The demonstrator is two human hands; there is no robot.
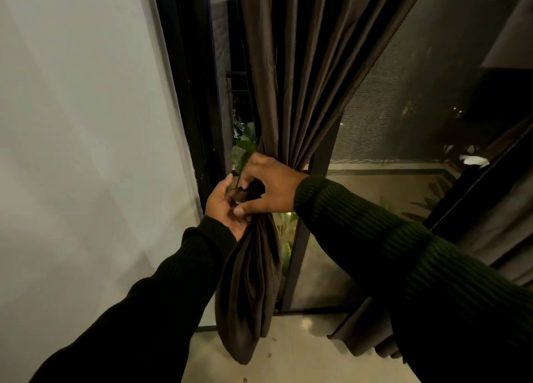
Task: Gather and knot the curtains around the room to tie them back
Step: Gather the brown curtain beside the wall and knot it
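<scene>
Against the dark-framed glass door (199,99), just right of a pale wall (80,123), a brown curtain (291,74) hangs in long pleats that narrow to a tight bunch at the middle of the view. There both hands meet on the fabric. The left hand (223,206) comes up from below with its palm turned toward the bunch, and its fingers curl round the gathered cloth, gripping it. The right hand (269,185) reaches in from the right, over the top of the same bunch, with its thumb low and its fingers bent down into the folds, so it too holds the curtain; the two hands touch each other at the knot (246,193), a dark lump of fabric between them. Below the hands the rest of the curtain falls as a loose, rounded tail (248,290) that ends above the light tiled floor (288,351). Both arms wear dark ribbed sleeves (375,232). Green leaves (245,149) show through the glass just behind the hands. A second curtain (496,238) hangs at the right edge, its hem reaching the floor.
</scene>
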